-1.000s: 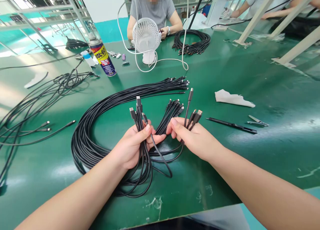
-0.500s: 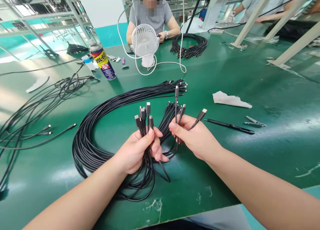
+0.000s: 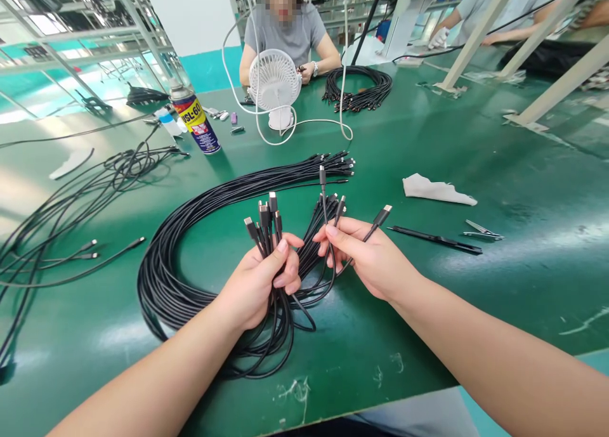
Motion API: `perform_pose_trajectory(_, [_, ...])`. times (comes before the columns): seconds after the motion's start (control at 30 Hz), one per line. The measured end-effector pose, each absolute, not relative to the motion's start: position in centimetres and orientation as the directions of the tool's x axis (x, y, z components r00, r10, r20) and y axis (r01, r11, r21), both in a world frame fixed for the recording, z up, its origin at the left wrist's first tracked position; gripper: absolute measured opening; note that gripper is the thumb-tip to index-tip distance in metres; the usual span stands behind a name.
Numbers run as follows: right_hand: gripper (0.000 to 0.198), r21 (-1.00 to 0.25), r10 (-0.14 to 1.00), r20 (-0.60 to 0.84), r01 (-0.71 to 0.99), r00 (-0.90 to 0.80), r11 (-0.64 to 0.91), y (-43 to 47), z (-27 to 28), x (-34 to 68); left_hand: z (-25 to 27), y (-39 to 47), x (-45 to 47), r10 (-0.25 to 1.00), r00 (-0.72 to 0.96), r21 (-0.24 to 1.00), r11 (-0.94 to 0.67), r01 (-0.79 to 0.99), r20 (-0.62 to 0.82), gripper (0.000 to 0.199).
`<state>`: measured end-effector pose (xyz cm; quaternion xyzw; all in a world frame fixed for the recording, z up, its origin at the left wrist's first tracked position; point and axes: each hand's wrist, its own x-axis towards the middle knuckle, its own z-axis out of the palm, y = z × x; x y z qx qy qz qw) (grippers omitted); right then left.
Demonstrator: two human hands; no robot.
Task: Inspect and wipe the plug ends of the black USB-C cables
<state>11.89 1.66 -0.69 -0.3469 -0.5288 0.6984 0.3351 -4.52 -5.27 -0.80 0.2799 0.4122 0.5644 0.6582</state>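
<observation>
My left hand [image 3: 266,269] is closed round several black USB cables, their connectors [image 3: 264,216] standing up above the thumb. Between the fingers of my right hand [image 3: 354,247] are a few more black cables; one connector [image 3: 323,176] points straight up and another connector [image 3: 382,216] leans to the right. The two hands are close together but apart. Beneath and behind them, a thick bundle of black cables [image 3: 176,234] curves in a C on the green table [image 3: 476,316]. Loops of the held cables [image 3: 266,361] hang below my left hand onto the table.
Loose cables [image 3: 95,189] lie at the left. A spray can [image 3: 197,123] and a white fan [image 3: 275,82] stand behind the bundle. To the right are a white scrap [image 3: 438,189], black tweezers [image 3: 435,240] and small snips [image 3: 483,232]. A co-worker [image 3: 290,31] sits opposite, near a coiled bundle [image 3: 359,85].
My left hand has moved slightly left with its cables, and its fingers have curled in more. The upright connector in my right hand has shifted a little left.
</observation>
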Motion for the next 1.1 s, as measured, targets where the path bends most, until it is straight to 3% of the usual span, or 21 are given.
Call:
perform_pose_trajectory(0.2, [0.035,-0.974,0.784,-0.172,-0.015,-0.597,-0.225,1.8,-0.4,11.9,-0.1,-5.0,-4.4,0.953,0.066,0.788,0.283,-0.547,-0.296,0.025])
perform_pose_trajectory(0.4, [0.042,-0.953,0.61,-0.303,0.222,-0.732,-0.207,1.1,-0.3,11.9,-0.1,-5.0,-4.4,0.937,0.003,0.791,0.297,-0.535,-0.35,0.034])
perform_pose_trajectory(0.53, [0.036,-0.947,0.535,-0.321,0.281,-0.781,-0.157,0.8,-0.4,11.8,-0.6,-4.9,-4.4,0.935,0.031,0.797,0.317,-0.514,-0.353,0.032])
perform_pose_trajectory(0.63, [0.034,-0.955,0.537,-0.294,0.269,-0.791,-0.127,0.7,-0.3,11.8,-0.7,-4.9,-4.4,0.94,0.007,0.802,0.295,-0.52,-0.342,0.033])
perform_pose_trajectory(0.9, [0.033,-0.971,0.678,-0.24,0.166,-0.695,-0.173,0.6,-0.5,11.5,-0.6,-4.9,-4.2,0.942,-0.021,0.803,0.273,-0.529,-0.334,0.033])
perform_pose_trajectory(1.1, [0.023,-0.979,0.563,-0.194,0.198,-0.804,-0.054,0.7,-0.7,12.0,-1.0,-5.2,-4.4,0.953,0.126,0.801,0.3,-0.518,-0.275,0.026])
